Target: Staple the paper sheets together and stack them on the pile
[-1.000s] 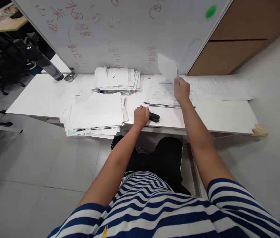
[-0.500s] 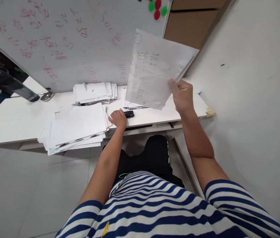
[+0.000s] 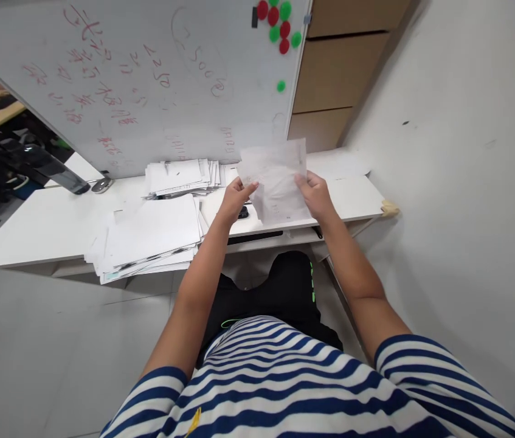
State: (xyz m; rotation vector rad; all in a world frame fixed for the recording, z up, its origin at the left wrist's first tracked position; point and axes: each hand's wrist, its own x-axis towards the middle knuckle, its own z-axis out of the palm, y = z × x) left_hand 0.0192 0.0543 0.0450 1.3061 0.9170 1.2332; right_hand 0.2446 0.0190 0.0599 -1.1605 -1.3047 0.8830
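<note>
Between my two hands I hold a sheet of paper (image 3: pixel 279 176) with faint handwriting, above the right part of the white desk. My left hand (image 3: pixel 235 199) pinches its left edge, thumb on top. My right hand (image 3: pixel 316 193) grips the right edge the same way. Just under my left hand lies a small black object (image 3: pixel 243 213), mostly hidden by the hand and the sheet, so its kind is unclear. To the left, a large stack of papers (image 3: pixel 154 231) overhangs the front edge of the desk. Behind it rests a smaller pile of papers (image 3: pixel 179 177).
A whiteboard (image 3: pixel 221 121) with red writing and round magnets stands behind the desk (image 3: pixel 51 225). Cardboard boxes (image 3: pixel 339 73) rise at the back right, beside a wall (image 3: pixel 458 182). A dark bottle (image 3: pixel 56 173) and a small round object (image 3: pixel 102 184) sit at the far left.
The paper has come down toward the desk and is turned flatter. My left hand has left the desk by the black object and taken hold of the sheet's left edge.
</note>
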